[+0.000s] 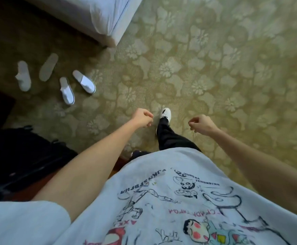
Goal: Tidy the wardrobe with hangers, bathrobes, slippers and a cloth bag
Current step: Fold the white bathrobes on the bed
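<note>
Patterned green carpet [214, 68], white bed corner [98, 16] at upper left, 4 white slippers [67, 91] scattered on carpet below bed, 1 upturned, 2 hands, left [143, 118] and right [201, 125], loosely curled, holding nothing

The white-sheeted bed corner [98, 16] is being cut off by the top edge. The dark bag-like shape [20, 156] at left is being lost in shadow; its kind cannot be told. One white-shoed foot [137, 153] is being hidden under the printed grey shirt hem [161, 183].
</note>
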The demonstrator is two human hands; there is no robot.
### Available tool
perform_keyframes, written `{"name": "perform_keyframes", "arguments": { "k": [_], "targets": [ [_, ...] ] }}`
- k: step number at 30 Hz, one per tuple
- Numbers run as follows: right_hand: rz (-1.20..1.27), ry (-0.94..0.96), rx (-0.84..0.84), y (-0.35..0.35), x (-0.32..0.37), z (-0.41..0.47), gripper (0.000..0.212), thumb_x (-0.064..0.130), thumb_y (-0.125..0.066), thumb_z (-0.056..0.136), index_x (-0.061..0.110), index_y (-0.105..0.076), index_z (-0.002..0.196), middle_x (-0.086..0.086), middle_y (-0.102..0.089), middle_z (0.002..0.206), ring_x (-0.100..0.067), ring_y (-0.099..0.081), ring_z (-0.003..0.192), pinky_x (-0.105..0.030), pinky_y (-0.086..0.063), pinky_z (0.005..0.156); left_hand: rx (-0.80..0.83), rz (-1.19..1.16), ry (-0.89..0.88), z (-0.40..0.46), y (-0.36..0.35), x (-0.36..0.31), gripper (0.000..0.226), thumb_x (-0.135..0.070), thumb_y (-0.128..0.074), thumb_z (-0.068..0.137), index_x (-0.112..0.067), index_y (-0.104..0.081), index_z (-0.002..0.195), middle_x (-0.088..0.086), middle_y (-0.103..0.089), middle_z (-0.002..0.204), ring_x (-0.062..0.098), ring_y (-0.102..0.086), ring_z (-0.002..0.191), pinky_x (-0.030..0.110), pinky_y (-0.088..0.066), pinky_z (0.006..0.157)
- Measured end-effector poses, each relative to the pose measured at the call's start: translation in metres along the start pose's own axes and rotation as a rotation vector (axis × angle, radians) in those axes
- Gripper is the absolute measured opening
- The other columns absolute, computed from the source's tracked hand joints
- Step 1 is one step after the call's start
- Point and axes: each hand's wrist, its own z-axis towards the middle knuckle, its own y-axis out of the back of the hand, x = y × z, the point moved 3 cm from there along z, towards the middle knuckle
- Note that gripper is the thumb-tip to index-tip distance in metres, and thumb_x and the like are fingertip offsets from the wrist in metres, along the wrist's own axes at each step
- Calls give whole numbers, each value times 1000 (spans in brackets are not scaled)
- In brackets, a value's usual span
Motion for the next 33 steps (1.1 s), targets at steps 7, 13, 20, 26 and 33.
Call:
{"name": "perform_keyframes", "arguments": {
  "k": [7, 13, 20, 26, 33],
  "targets": [
    [215, -153, -59, 102, -50, 51, 24, 19, -57, 97, 5, -74, 106, -7, -75, 86, -14, -67, 65, -21, -48, 54, 50, 248, -108, 63, 12, -153, 11, -3, -66, 93, -10, -69, 100, 9, -72, 92, 13, -66, 67, 19, -51, 50],
    [259, 25, -75, 202, 53, 141, 24, 20, -55, 99, 6, -73, 108, -8, -75, 90, -20, -70, 80, -26, -55, 65, -69, 324, -155, 103, 67, -242, 13, -4, -63, 92, -12, -72, 98, 10, -73, 86, 18, -68, 69, 21, -52, 54],
    [157, 317, -80, 323, 211, 241, 20, 18, -58, 89, 15, -76, 97, 0, -73, 81, -15, -67, 71, -32, -58, 73, -128, 238, 36, 187, 139, -268, 17, -6, -58, 96, -12, -72, 89, 11, -74, 86, 24, -72, 74, 34, -61, 67],
    [-16, 337, -42, 438, 273, 342, 23, 16, -57, 93, 9, -75, 106, 0, -71, 83, -13, -65, 71, -30, -56, 73, -176, 118, 159, 275, 208, -348, 19, -7, -56, 95, -7, -72, 84, 17, -75, 86, 23, -66, 65, 27, -52, 54],
    [-75, 203, -96, 591, 272, 430, 20, 14, -56, 95, 8, -74, 100, -1, -72, 82, -14, -67, 70, -36, -60, 76, -154, 78, 44, 358, 266, -537, 17, -7, -55, 98, -8, -71, 95, 9, -71, 80, 15, -62, 59, 24, -52, 54]
  ]
}}
